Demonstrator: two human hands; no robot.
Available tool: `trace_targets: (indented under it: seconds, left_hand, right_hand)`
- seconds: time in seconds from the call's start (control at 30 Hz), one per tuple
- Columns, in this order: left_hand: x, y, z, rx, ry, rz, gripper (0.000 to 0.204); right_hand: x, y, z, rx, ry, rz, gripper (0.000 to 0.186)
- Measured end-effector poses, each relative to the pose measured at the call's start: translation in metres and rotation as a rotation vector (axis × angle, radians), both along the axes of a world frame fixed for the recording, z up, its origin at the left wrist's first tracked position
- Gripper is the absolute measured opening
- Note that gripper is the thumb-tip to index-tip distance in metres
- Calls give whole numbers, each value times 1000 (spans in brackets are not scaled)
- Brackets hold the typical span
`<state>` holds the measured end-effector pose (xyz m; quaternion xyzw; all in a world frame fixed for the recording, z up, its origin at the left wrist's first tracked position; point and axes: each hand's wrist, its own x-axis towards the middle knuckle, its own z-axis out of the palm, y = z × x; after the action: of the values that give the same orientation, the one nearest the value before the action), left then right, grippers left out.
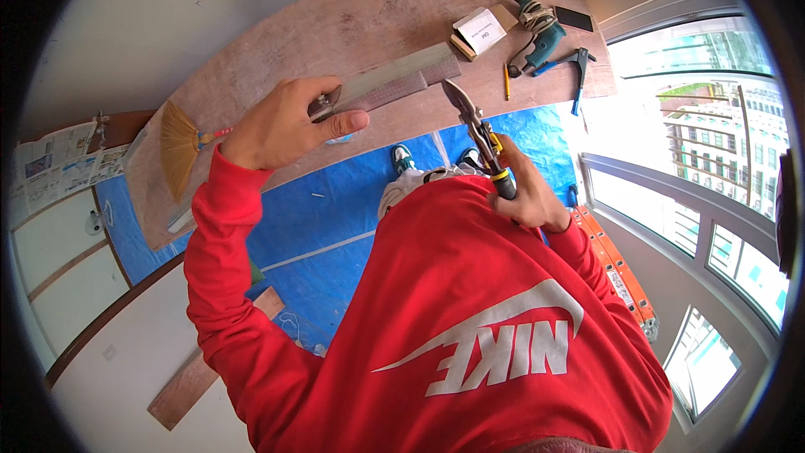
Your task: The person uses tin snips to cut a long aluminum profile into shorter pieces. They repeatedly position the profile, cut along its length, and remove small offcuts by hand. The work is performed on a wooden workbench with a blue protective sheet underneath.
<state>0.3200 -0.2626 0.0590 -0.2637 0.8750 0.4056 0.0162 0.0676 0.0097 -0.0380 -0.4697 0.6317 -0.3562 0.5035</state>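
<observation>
My left hand (pixel 289 123) grips one end of a long grey metal channel (pixel 381 85), thumb along its near side. The piece extends to the right above the wooden worktop, and its far end looks stepped. In my right hand (pixel 535 189) are tin snips (pixel 476 124) with black and yellow handles. Their blades point up and left, just below the channel's far end and apparently apart from it. How far the blades are spread is hard to make out.
On the worktop (pixel 277 67) lie a small opened box (pixel 480 32), a corded drill (pixel 541 33), a black flat slab (pixel 573 18), a blue-handled hand riveter (pixel 579 71), a yellow pencil (pixel 506 82) and a broom (pixel 178 147). Blue sheeting (pixel 319 243) covers the floor; an orange ladder (pixel 616 268) lies right.
</observation>
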Motion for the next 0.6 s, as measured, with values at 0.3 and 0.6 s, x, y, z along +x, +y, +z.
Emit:
trace_targets:
  seconds: [0.3,0.6]
  left_hand:
    - [3,-1,-10,35,5,-15,75]
    - [6,-4,-21,15,-23,19,73]
  right_hand:
    - [10,-10,12,-27,7,25,84]
    - [8,-18,11,-21,5,32,78]
